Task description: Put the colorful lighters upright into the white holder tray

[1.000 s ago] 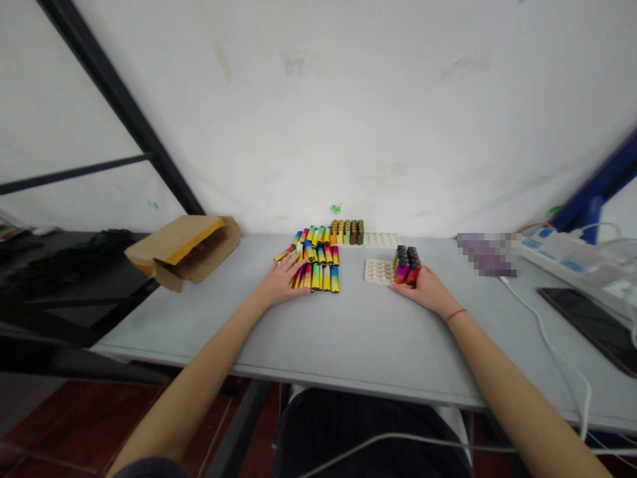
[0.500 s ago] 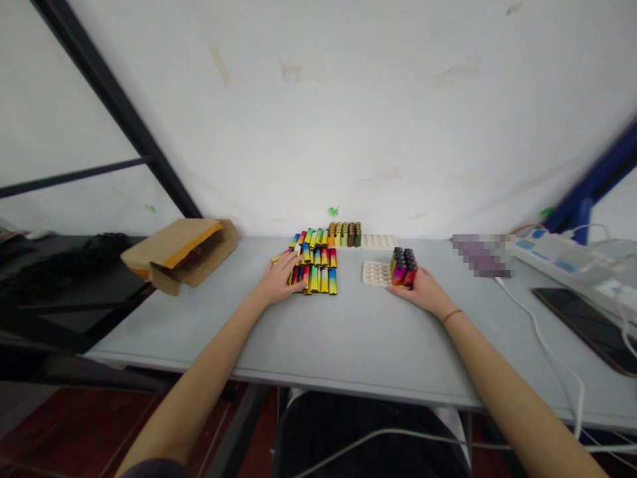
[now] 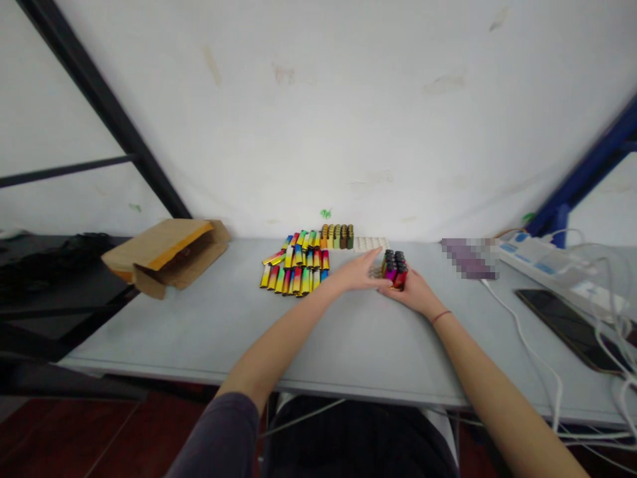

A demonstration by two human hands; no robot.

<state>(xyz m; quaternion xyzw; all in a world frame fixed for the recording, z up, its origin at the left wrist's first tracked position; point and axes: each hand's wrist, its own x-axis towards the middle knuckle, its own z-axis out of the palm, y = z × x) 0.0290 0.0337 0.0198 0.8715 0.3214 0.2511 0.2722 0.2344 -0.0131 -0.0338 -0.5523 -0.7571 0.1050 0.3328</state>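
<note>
Small red and purple cylinders (image 3: 399, 275) with black tops stand upright in rows on the right part of a pale pitted tray (image 3: 377, 273). My right hand (image 3: 414, 292) is curled round the right side of this group, thumb in front. From the left, my left hand (image 3: 359, 273) reaches over the tray, fingers stretched and thumb apart, its thumb tip close to the purple cylinder; whether it touches cannot be made out. Nothing shows in its grasp. Several rainbow-coloured cylinders with gold ends (image 3: 300, 279) lie in loose rows left of my left hand.
Behind, a second group of upright orange, green and brown cylinders (image 3: 337, 237) stands beside another pale pitted tray (image 3: 371, 243) near the wall. An open cardboard box (image 3: 162, 249) lies left. A phone (image 3: 567, 325), power strip (image 3: 552, 265) and white cables (image 3: 527, 350) occupy the right.
My left hand has left the rainbow-coloured cylinders and moved right to the tray. My right hand stays at the red and purple cylinders. The view has shifted slightly.
</note>
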